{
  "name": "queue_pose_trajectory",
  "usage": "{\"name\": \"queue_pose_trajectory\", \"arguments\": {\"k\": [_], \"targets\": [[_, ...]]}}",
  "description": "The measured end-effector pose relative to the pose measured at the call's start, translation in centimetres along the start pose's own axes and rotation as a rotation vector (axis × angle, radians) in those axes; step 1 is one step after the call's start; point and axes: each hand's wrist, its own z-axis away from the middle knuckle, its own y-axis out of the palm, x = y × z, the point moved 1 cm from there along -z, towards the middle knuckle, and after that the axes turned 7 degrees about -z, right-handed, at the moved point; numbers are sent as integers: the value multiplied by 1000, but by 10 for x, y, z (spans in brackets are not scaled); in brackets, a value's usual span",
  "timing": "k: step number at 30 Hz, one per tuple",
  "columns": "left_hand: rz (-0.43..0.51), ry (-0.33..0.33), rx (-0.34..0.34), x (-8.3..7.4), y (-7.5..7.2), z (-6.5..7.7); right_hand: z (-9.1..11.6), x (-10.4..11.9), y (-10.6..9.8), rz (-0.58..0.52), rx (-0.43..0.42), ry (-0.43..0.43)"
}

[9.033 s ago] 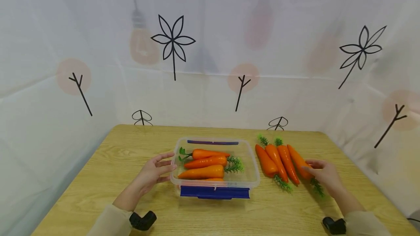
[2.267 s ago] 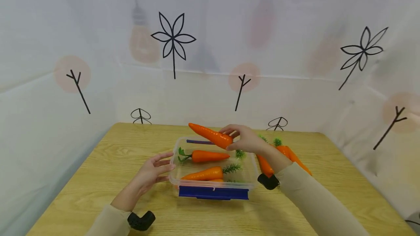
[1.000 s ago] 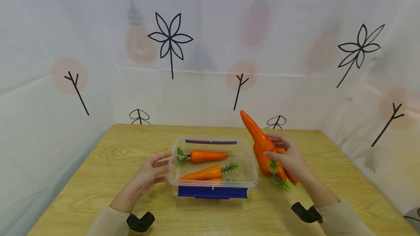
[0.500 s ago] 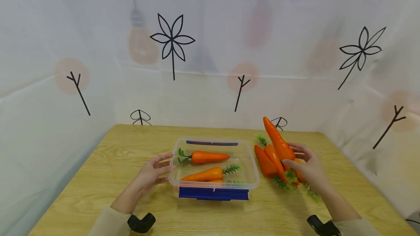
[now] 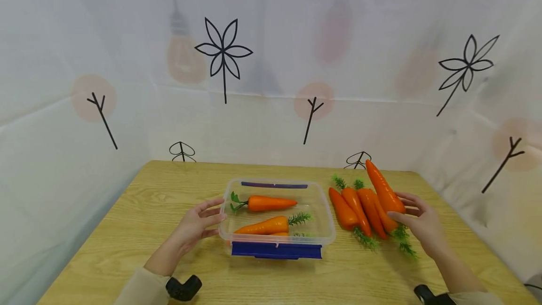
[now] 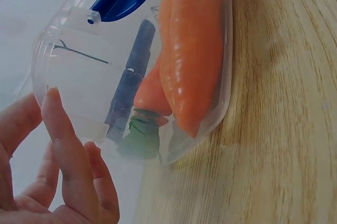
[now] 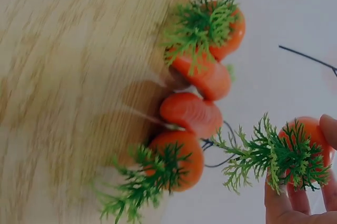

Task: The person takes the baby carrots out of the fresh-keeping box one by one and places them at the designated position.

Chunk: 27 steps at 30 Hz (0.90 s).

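Head: right hand (image 5: 425, 227) pinches a glossy orange carrot with green fronds (image 5: 387, 194), raised near the right edge of the yellow wood-grain surface (image 5: 169, 206). Left hand (image 5: 195, 222) at the clear rectangular plastic box with blue latches (image 5: 305, 239), mid-surface; orange carrots inside (image 5: 264, 225).
Left wrist: fingers spread, fingertip on box end wall, nothing gripped.
Right wrist: held carrot apart from four resting orange carrots (image 7: 191, 114).

Prob. curtained-off area, w/ cloth (image 5: 271, 69) bhd. tbl (image 5: 305, 279).

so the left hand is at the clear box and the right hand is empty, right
Not quite: the right hand holds a carrot, as the head and right wrist views show. The left hand is indeed at the clear box.
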Motion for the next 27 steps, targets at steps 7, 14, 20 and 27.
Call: {"name": "queue_pose_trajectory", "arguments": {"k": [7,14,20,27], "targets": [[-3,1,-1,0,1,0,0,-12,-21,10,4,51],[-6,5,6,0,1,0,-7,-25,-36,39,48,61],[-2,3,1,1,1,0,-15,-34,-42,133,107,108],[-8,3,-5,0,1,-1,-24,-44,-46,200,168,122]]}}
